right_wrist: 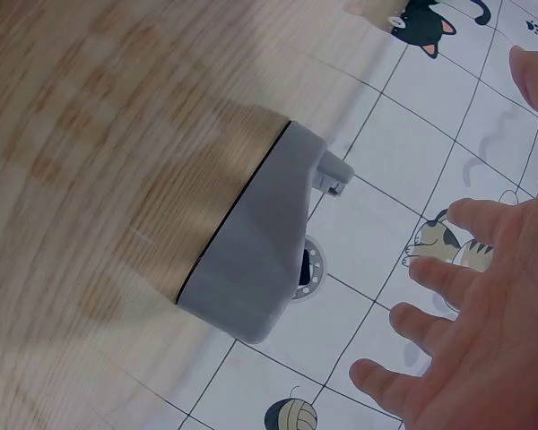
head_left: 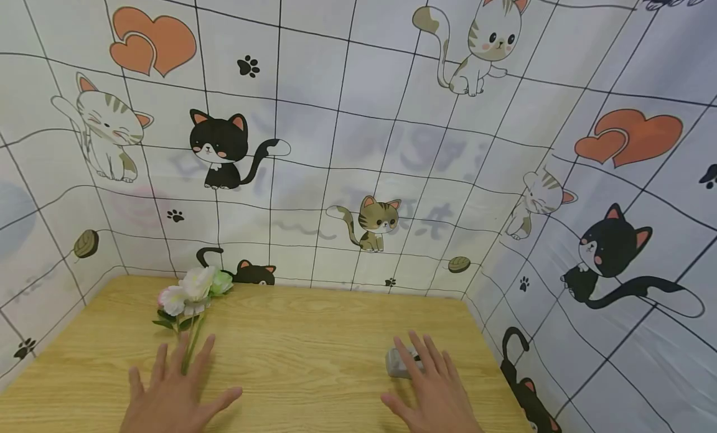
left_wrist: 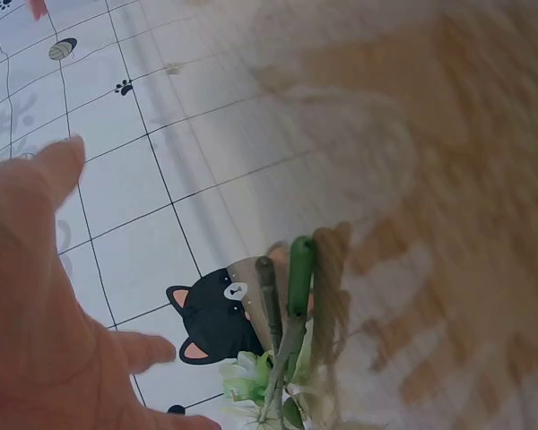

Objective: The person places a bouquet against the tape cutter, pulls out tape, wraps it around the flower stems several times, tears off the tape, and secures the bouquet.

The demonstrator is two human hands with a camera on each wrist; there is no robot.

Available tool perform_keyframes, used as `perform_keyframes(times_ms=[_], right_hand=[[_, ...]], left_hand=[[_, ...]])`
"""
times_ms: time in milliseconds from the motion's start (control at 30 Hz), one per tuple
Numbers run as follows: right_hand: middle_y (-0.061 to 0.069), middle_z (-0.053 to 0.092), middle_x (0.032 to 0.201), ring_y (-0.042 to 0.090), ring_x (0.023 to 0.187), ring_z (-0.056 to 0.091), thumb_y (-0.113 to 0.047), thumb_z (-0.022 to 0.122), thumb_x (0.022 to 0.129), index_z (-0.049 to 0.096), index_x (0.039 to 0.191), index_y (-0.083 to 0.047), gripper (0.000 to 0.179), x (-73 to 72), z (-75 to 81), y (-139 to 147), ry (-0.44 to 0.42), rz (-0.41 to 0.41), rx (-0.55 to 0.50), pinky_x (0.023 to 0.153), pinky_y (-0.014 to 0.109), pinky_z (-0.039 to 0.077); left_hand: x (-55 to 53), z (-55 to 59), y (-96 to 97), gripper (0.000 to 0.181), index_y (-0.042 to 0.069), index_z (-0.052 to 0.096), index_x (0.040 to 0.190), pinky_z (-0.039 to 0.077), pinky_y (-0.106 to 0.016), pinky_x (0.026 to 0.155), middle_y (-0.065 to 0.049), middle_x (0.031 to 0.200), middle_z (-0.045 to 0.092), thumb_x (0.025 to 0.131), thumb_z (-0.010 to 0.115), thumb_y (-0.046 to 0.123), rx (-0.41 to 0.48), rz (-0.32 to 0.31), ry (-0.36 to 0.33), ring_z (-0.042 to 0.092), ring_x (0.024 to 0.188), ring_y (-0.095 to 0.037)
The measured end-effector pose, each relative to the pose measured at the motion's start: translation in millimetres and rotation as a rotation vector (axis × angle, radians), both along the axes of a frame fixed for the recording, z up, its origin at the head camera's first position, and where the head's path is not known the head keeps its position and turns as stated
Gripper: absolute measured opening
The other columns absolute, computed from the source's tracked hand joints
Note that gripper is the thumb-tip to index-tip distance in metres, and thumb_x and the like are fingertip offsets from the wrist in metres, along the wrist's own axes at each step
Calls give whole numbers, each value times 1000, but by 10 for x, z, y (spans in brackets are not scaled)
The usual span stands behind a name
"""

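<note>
My left hand (head_left: 176, 392) is spread flat with its fingers apart and holds nothing. Just beyond its fingertips lie artificial flowers (head_left: 196, 285), white and pink blooms with green leaves. Their green stems (left_wrist: 291, 313) point back toward that hand in the left wrist view. On the other side, my right hand (head_left: 437, 392) is also spread and empty. Near its fingers stands a small grey object (right_wrist: 255, 237) shaped like a tape dispenser. It has a black strip along its base and a round disc with holes; in the head view the fingers partly cover it.
Both hands are over a light wood-grain table (head_left: 313, 352). A white cloth (head_left: 313, 134) with black grid lines and printed cats, hearts and paw prints surrounds it at the back and sides. The table's back edge meets this cloth.
</note>
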State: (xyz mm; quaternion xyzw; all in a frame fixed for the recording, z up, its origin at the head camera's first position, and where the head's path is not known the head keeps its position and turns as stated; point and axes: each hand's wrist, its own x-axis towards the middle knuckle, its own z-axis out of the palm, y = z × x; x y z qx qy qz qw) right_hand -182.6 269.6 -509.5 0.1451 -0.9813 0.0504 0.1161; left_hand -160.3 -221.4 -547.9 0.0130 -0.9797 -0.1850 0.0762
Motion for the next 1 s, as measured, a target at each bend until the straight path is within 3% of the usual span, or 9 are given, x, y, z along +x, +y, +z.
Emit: perform_keyframes(times_ms=[133, 333, 500, 633, 800, 1000], right_hand=[[8, 46, 187, 45, 169, 49, -81, 70, 104, 43, 181, -33, 95, -9, 4, -16, 42, 15, 17, 128, 78, 48], [11, 49, 184, 46, 165, 54, -75, 75, 104, 43, 182, -31, 95, -6, 33, -61, 100, 55, 5, 118, 74, 57], [10, 48, 185, 46, 164, 54, -75, 75, 105, 43, 181, -32, 93, 6, 85, -134, 70, 58, -25, 114, 78, 58], [9, 46, 186, 46, 164, 53, -76, 72, 106, 42, 182, -33, 92, 12, 121, -194, 31, 58, -42, 115, 80, 57], [9, 47, 185, 45, 162, 55, -78, 67, 108, 43, 181, -31, 91, 16, 141, -243, 19, 76, -68, 116, 80, 56], [11, 51, 182, 45, 156, 61, -78, 65, 109, 46, 180, -30, 88, 6, 137, -275, 28, 99, -89, 112, 80, 58]], left_hand=[[-27, 23, -26, 122, 16, 31, 184, 12, -107, 114, -44, 182, 25, 98, 60, 98, 3, 36, -39, 23, 158, -84], [-60, 56, -64, 126, 6, 35, 180, 34, -102, 112, -50, 172, 33, 98, 56, 100, -31, 97, -86, 38, 148, -82], [-105, 109, -107, 125, 2, 32, 178, 50, -96, 100, -55, 157, 42, 100, 64, 93, -4, 125, -157, 49, 136, -81], [-129, 123, -154, 120, -6, 33, 175, 54, -92, 94, -55, 146, 47, 102, 74, 80, 19, 145, -213, 52, 130, -78], [-152, 90, -227, 112, -17, 40, 165, 59, -88, 86, -55, 136, 51, 103, 81, 67, 23, 128, -242, 57, 124, -76], [-177, 75, -288, 98, -25, 48, 152, 64, -80, 77, -58, 128, 55, 105, 85, 52, 39, 84, -230, 65, 111, -74]])
